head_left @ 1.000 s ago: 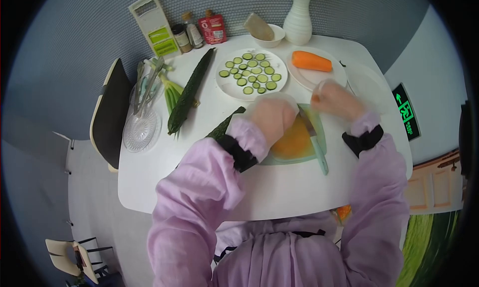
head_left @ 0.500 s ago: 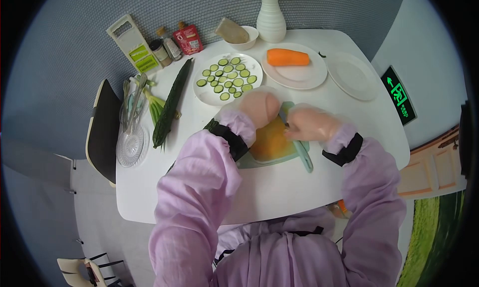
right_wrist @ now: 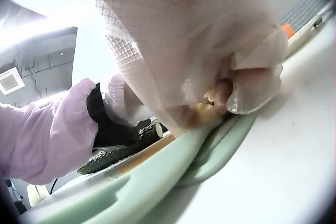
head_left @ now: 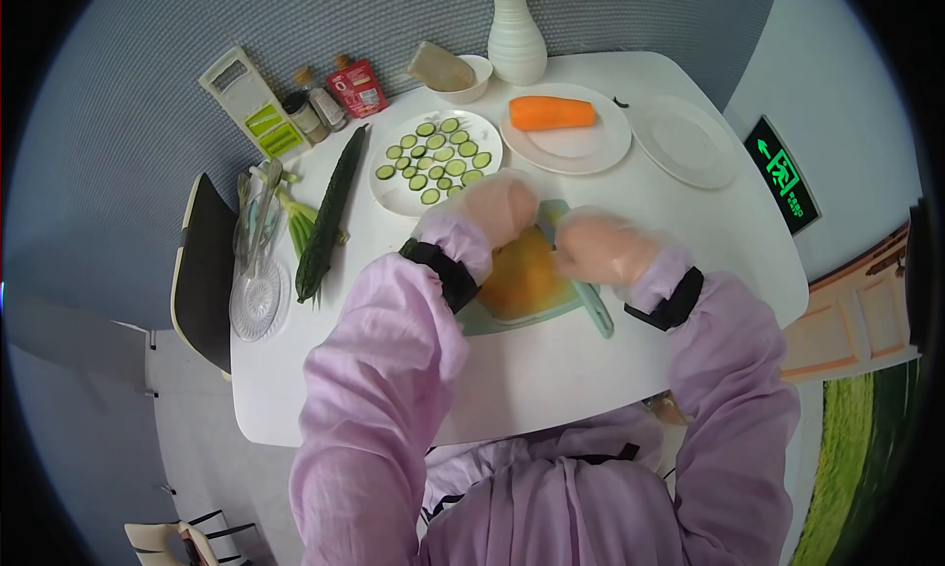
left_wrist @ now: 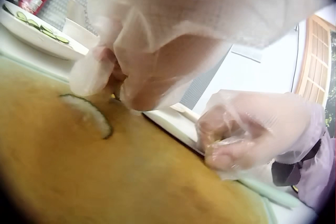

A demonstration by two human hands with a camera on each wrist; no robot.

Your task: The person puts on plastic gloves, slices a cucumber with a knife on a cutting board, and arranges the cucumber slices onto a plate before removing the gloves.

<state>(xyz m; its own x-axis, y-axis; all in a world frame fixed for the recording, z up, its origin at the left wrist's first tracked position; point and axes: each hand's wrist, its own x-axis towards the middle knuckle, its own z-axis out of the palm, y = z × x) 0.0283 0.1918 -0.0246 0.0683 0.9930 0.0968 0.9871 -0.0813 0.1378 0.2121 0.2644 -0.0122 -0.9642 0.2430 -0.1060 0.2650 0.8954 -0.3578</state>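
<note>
Both hands wear clear gloves. My left hand (head_left: 500,210) is over the upper left of the cutting board (head_left: 527,283), fingers bent down near a cucumber slice (left_wrist: 86,115); whether they pinch anything is unclear. My right hand (head_left: 605,248) is at the board's right edge, above the knife, with fingertips curled round a small yellowish piece (right_wrist: 206,109). The knife's green handle (head_left: 594,310) sticks out below that hand, and its blade is mostly hidden. A partly hidden cucumber (right_wrist: 110,158) lies beyond the board. Sliced cucumber covers a white plate (head_left: 394,194).
A peeled carrot (head_left: 551,113) lies on a plate (head_left: 581,157), beside a bare plate (head_left: 684,143). At left are a long cucumber (head_left: 330,217), green stalks, utensils and a glass dish (head_left: 258,300). Grater (head_left: 258,108), bottles, red pouch, bowl and vase (head_left: 517,39) stand along the back.
My right hand has come left and down from beside the plates to the knife and board edge, near my left hand. The head view has shifted, so the table items appear further left.
</note>
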